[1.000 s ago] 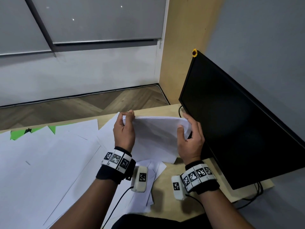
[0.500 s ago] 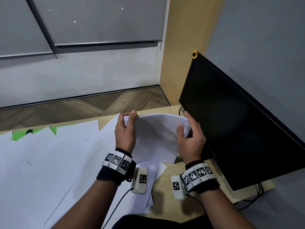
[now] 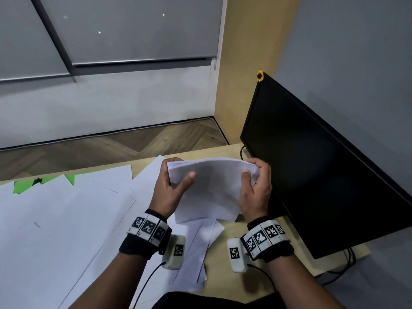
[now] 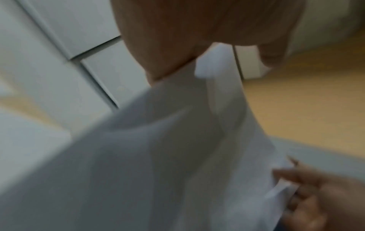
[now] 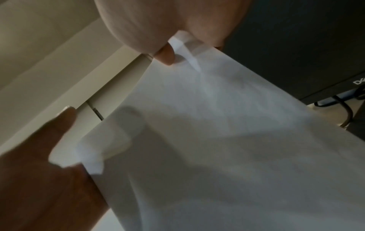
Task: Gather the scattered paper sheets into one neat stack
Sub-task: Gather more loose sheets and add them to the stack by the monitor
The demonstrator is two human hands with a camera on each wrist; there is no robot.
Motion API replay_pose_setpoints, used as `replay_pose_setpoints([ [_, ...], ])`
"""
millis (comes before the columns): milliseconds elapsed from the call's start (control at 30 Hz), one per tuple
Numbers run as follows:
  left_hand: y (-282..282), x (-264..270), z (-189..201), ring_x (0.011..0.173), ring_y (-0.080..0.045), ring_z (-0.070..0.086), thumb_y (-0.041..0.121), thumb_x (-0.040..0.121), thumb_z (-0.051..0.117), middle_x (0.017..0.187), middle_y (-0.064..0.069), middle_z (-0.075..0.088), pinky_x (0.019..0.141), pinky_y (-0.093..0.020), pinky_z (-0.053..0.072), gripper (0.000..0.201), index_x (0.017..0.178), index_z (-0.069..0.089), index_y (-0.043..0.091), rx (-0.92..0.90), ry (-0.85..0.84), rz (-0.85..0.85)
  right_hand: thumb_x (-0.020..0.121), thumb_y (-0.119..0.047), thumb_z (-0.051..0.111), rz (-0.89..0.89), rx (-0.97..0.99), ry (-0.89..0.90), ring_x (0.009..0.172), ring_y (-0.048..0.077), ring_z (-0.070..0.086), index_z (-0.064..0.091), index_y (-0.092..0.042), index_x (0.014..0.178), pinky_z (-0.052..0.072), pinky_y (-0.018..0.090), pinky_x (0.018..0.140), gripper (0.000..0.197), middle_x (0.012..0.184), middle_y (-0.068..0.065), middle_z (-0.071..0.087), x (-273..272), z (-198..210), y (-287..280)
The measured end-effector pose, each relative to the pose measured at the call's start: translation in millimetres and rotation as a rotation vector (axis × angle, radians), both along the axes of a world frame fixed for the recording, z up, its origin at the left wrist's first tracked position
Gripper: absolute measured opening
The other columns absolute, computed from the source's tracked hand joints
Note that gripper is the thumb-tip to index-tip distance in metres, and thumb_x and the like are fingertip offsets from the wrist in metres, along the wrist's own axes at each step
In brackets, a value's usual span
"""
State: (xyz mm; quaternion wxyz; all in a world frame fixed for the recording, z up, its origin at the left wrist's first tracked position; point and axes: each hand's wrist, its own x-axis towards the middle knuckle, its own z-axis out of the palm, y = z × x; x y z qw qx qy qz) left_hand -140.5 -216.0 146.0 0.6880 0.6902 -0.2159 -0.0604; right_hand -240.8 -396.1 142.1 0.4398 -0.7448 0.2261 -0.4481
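A thin stack of white paper sheets is held up above the desk, bowed upward along its top edge. My left hand grips its left side, thumb across the front face. My right hand pinches the top right corner, thumb in front. The stack fills the blurred left wrist view below my left hand. In the right wrist view the stack hangs from my right hand. More white sheets lie scattered over the desk to the left, and a few sheets lie below the held stack.
A black monitor stands tilted close on the right, with cables behind its base. The pale wooden desk ends near the far edge, with wood floor beyond. A green scrap shows under the far left sheets.
The stack's top edge has bowed upward. My left thumb has come round onto the front of the sheets. Both hands stay at about the same place.
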Motion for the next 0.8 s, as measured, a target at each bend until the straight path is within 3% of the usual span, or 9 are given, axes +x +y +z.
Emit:
replay_pose_setpoints([
  [133, 12, 5, -12, 0.097, -0.012, 0.062, 0.032, 0.071, 0.073, 0.099, 0.015, 0.064, 0.084, -0.027, 0.05, 0.043, 0.109, 0.059, 0.016, 0.082, -0.022, -0.048, 0.088, -0.014, 0.055, 0.011, 0.028, -0.018, 0.107, 0.019, 0.056, 0.054, -0.03, 0.109, 0.047, 0.051, 0.092, 0.027, 0.113, -0.001, 0.059, 0, 3, 1],
  [233, 9, 9, -17, 0.099, -0.02, 0.065, 0.013, 0.071, 0.071, 0.101, 0.004, 0.07, 0.089, -0.038, 0.052, 0.035, 0.105, 0.066, 0.016, 0.063, 0.073, -0.063, 0.082, -0.017, 0.062, 0.063, 0.158, -0.069, 0.102, 0.027, 0.06, 0.049, -0.036, 0.12, 0.052, 0.048, 0.088, 0.044, 0.113, 0.005, 0.06, -2, 3, 1],
  [300, 3, 8, -18, 0.092, -0.02, 0.069, 0.01, 0.066, 0.07, 0.094, -0.001, 0.075, 0.088, -0.042, 0.053, 0.028, 0.092, 0.073, 0.02, 0.063, 0.207, -0.056, 0.075, -0.013, 0.067, 0.104, 0.264, -0.06, 0.105, 0.026, 0.062, 0.048, -0.032, 0.128, 0.052, 0.041, 0.088, 0.06, 0.118, 0.006, 0.061, 0, -1, -6],
  [333, 0, 7, -18, 0.087, -0.02, 0.069, 0.01, 0.063, 0.07, 0.088, -0.002, 0.075, 0.086, -0.043, 0.053, 0.025, 0.084, 0.074, 0.021, 0.068, 0.275, -0.044, 0.072, -0.011, 0.068, 0.139, 0.347, -0.028, 0.102, 0.02, 0.064, 0.051, -0.025, 0.127, 0.053, 0.038, 0.085, 0.059, 0.115, 0.005, 0.063, 1, -3, -11],
  [400, -6, 7, -17, 0.079, -0.02, 0.067, 0.009, 0.057, 0.07, 0.079, -0.001, 0.074, 0.083, -0.042, 0.053, 0.02, 0.073, 0.074, 0.02, 0.079, 0.359, -0.018, 0.069, -0.01, 0.069, 0.194, 0.517, 0.094, 0.081, 0.009, 0.069, 0.063, -0.011, 0.109, 0.051, 0.035, 0.074, 0.04, 0.093, 0.003, 0.07, 3, -6, -16],
  [467, -12, 8, -14, 0.072, -0.02, 0.064, 0.009, 0.053, 0.07, 0.07, 0.002, 0.072, 0.076, -0.037, 0.051, 0.016, 0.064, 0.073, 0.02, 0.084, 0.385, 0.022, 0.074, -0.004, 0.071, 0.202, 0.534, 0.209, 0.069, 0.01, 0.068, 0.068, -0.012, 0.086, 0.049, 0.033, 0.069, 0.015, 0.077, 0.0, 0.071, 5, -5, -19],
  [500, -14, 9, -11, 0.069, -0.019, 0.063, 0.01, 0.052, 0.07, 0.067, 0.002, 0.071, 0.074, -0.035, 0.05, 0.014, 0.062, 0.072, 0.019, 0.08, 0.389, 0.058, 0.077, 0.0, 0.071, 0.197, 0.521, 0.228, 0.068, 0.012, 0.067, 0.067, -0.014, 0.082, 0.049, 0.032, 0.066, 0.015, 0.075, 0.0, 0.071, 7, -3, -20],
  [633, -22, 7, 9, 0.067, -0.02, 0.06, 0.011, 0.049, 0.068, 0.065, 0.0, 0.068, 0.07, -0.033, 0.048, 0.01, 0.058, 0.071, 0.016, 0.002, 0.371, 0.154, 0.078, 0.001, 0.07, 0.148, 0.485, 0.128, 0.071, 0.014, 0.068, 0.064, -0.018, 0.081, 0.051, 0.027, 0.063, 0.02, 0.078, 0.001, 0.071, 10, 10, -17],
  [800, -19, 8, 24, 0.065, -0.017, 0.059, 0.008, 0.049, 0.068, 0.062, 0.005, 0.068, 0.065, -0.028, 0.048, 0.014, 0.053, 0.072, 0.021, -0.045, 0.302, 0.139, 0.078, -0.001, 0.071, 0.139, 0.488, 0.018, 0.077, 0.016, 0.07, 0.066, -0.017, 0.089, 0.057, 0.028, 0.065, 0.021, 0.086, 0.004, 0.073, 4, 17, -13],
])
